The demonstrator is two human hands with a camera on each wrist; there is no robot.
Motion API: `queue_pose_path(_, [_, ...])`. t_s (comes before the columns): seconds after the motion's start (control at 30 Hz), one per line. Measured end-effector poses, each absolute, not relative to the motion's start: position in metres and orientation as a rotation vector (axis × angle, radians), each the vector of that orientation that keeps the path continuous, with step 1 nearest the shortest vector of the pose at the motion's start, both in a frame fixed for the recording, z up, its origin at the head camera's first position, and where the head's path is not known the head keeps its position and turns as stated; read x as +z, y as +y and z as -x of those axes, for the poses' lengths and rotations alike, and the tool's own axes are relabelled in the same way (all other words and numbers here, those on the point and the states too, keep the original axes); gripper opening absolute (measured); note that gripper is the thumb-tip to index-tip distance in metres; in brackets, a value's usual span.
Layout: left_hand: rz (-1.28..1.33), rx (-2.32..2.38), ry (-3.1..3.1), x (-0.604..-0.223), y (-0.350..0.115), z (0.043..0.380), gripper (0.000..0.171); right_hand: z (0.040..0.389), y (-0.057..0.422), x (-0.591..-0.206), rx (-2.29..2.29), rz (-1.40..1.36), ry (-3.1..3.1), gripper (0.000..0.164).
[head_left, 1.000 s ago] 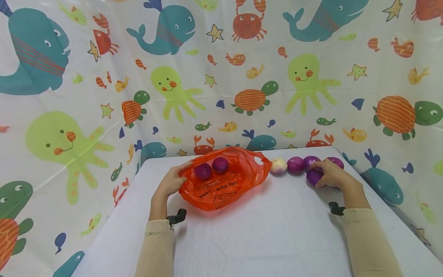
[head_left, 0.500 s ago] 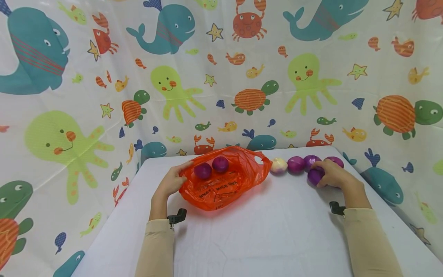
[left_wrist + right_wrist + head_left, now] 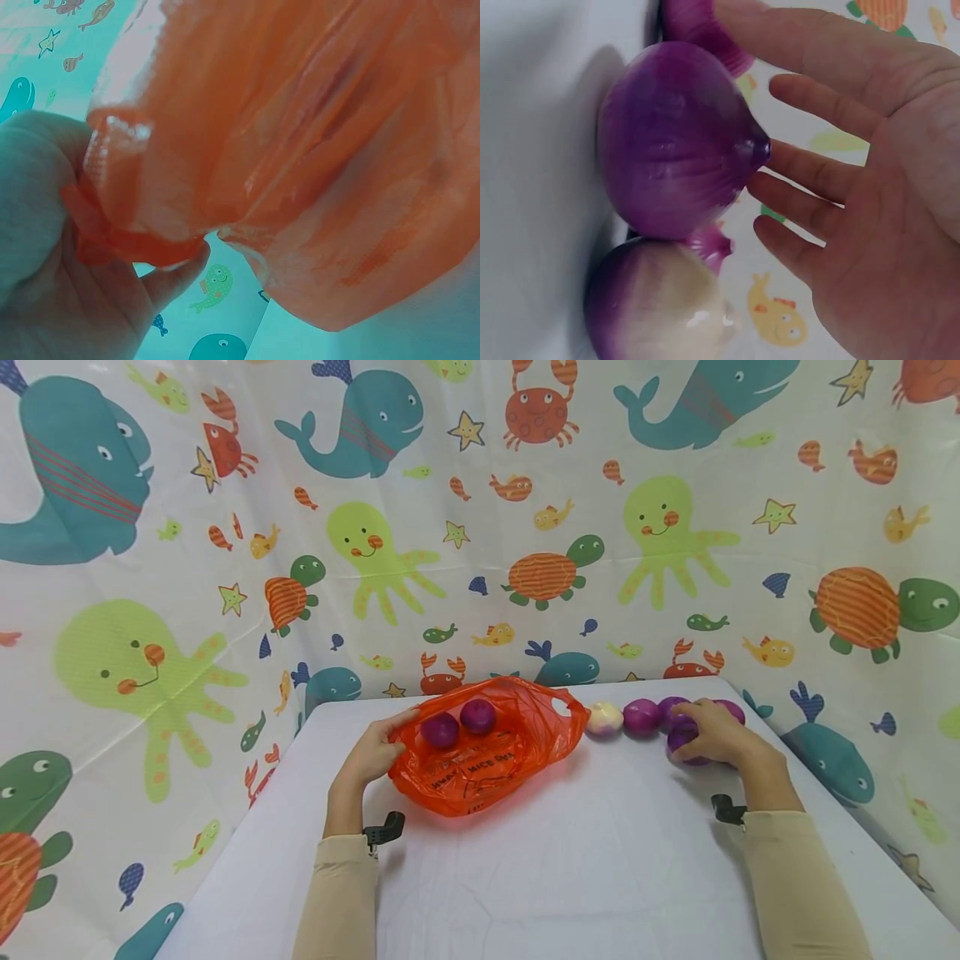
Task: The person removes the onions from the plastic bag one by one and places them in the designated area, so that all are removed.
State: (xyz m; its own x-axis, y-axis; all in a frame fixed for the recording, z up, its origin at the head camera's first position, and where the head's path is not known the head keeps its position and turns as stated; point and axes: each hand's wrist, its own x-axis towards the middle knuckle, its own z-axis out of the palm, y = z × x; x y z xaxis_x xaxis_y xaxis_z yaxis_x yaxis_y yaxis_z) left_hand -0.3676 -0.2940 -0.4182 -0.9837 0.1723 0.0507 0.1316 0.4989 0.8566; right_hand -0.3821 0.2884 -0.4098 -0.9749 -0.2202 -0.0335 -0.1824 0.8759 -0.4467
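Note:
My left hand (image 3: pixel 369 753) grips the edge of an orange-red plastic bag (image 3: pixel 480 777); in the left wrist view part of the bag passes between the thumb and fingers. Two purple onions, one (image 3: pixel 440 730) left of the other (image 3: pixel 478 717), lie inside the bag's mouth. At the right, my right hand (image 3: pixel 716 735) is over a purple onion (image 3: pixel 681 742). The right wrist view shows its fingers spread, close to the tip of a purple onion (image 3: pixel 675 142) and not curled round it. A purple-and-cream onion (image 3: pixel 660 307) sits beside that one.
A cream-coloured onion (image 3: pixel 604 720) and a purple onion (image 3: pixel 642 717) stand in a row right of the bag, with more purple onions (image 3: pixel 731 712) behind my right hand. A white cloth covers the table (image 3: pixel 570 868). A curtain with sea animals (image 3: pixel 487 635) hangs behind.
My right hand has shifted slightly, its fingers now further over the top of the onion, which has turned a little. The left hand and the bag stay in place.

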Motion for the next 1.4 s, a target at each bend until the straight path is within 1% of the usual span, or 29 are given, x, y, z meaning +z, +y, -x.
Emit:
queue_pose_path(0.2, [-0.269,1.527,2.684,-0.418,-0.294,0.368,0.071,0.385,0.268,-0.404,-0.751,0.406,3.037,0.082])
queue_pose_path(0.4, [-0.269,1.534,2.680,-0.418,-0.295,0.369,0.073,0.390,0.235,-0.402,-0.879,0.570,3.138,0.073])
queue_pose_path(0.53, [-0.267,1.539,2.678,-0.418,-0.295,0.369,0.073,0.389,0.212,-0.400,-0.995,0.637,3.142,0.072])
queue_pose_path(0.8, [-0.240,1.542,2.681,-0.417,-0.294,0.366,0.073,0.389,0.163,-0.400,-1.092,0.985,3.101,0.066])
queue_pose_path(0.9, [-0.247,1.543,2.683,-0.418,-0.295,0.367,0.074,0.392,0.144,-0.399,-1.084,1.132,3.075,0.062])
queue_pose_path(1.0, [-0.255,1.552,2.674,-0.418,-0.295,0.368,0.074,0.394,0.124,-0.399,-1.045,1.223,3.050,0.061])
queue_pose_path(1.17, [-0.249,1.569,2.659,-0.418,-0.294,0.368,0.073,0.398,0.095,-0.400,-0.979,1.256,2.991,0.063])
queue_pose_path(1.4, [-0.259,1.592,2.648,-0.417,-0.293,0.368,0.075,0.409,0.067,-0.403,-0.852,1.214,2.997,0.064])
